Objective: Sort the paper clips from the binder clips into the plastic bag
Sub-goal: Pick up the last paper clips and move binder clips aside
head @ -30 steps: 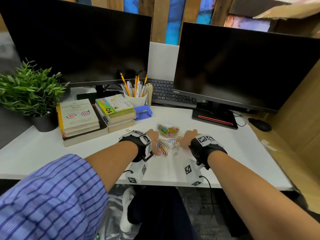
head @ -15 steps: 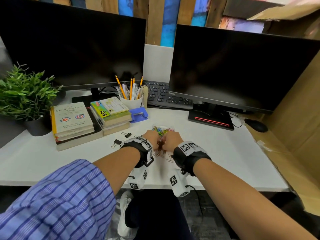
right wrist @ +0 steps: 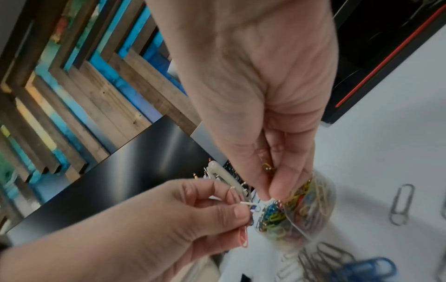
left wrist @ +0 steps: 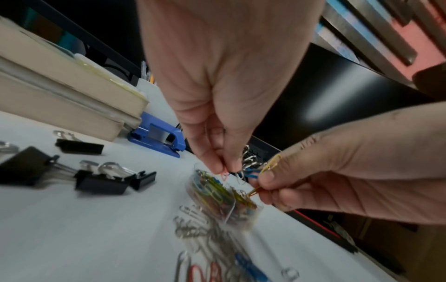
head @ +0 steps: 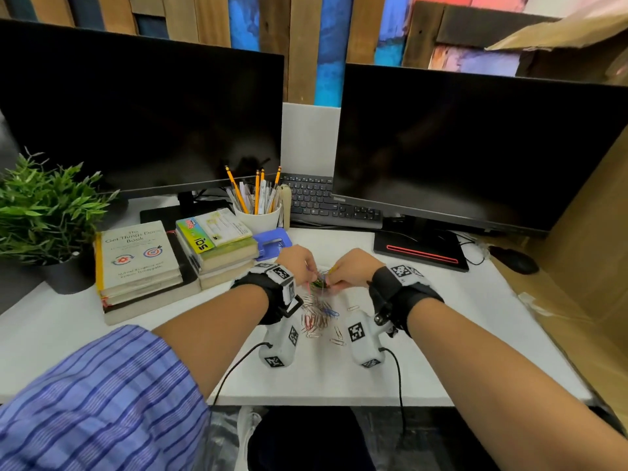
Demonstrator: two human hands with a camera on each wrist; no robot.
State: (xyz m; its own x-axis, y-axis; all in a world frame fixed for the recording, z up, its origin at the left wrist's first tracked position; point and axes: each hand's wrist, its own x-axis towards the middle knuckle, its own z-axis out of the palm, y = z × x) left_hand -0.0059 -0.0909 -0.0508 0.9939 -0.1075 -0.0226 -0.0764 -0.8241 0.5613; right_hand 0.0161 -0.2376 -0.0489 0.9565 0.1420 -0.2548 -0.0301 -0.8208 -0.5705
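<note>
The small clear plastic bag (head: 319, 284) stands between my hands, full of coloured paper clips (left wrist: 217, 194). My right hand (right wrist: 275, 188) pinches the bag's rim, with a yellow clip (left wrist: 272, 162) caught in its fingers. At the bag's mouth my left hand (left wrist: 225, 169) pinches several paper clips, a pink one (right wrist: 316, 236) among them. Loose paper clips (head: 319, 317) lie on the white desk (head: 441, 368) just in front of the bag. Black binder clips (left wrist: 101, 181) lie left of the bag; in the head view my left wrist hides them.
A blue hole punch (head: 272, 241), two book stacks (head: 139, 263), a pencil cup (head: 258, 215) and a potted plant (head: 44, 215) stand to the left. Behind are two monitors (head: 475, 147) and a keyboard (head: 323, 202). A mouse (head: 515, 260) sits far right.
My hands lay on the desk either side of the loose clips, then came together over them. Now both are raised at the bag's mouth, holding clips.
</note>
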